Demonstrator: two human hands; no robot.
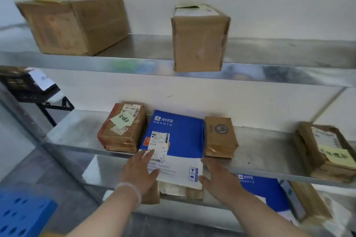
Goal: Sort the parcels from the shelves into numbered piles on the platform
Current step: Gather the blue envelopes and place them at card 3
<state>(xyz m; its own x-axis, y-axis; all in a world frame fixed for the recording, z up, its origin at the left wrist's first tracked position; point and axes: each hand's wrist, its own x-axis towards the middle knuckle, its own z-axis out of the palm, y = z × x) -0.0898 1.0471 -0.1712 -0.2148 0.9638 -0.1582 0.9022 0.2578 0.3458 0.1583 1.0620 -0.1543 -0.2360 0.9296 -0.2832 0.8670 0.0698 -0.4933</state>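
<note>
Steel shelves stand against a white wall. On the middle shelf (260,152) a blue and white envelope (179,136) lies flat between two brown boxes, its near end hanging over the shelf edge. The left hand (138,171) rests on the envelope's left side with fingers straight. The right hand (219,177) is at the envelope's right edge with fingers spread apart; whether it touches the envelope is unclear. Neither hand grips anything.

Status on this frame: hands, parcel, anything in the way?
Both open: left hand on the blue-and-white parcel, right hand at its right edge. Parcel overhangs the middle shelf. Close flanks: labelled box, brown box.
</note>
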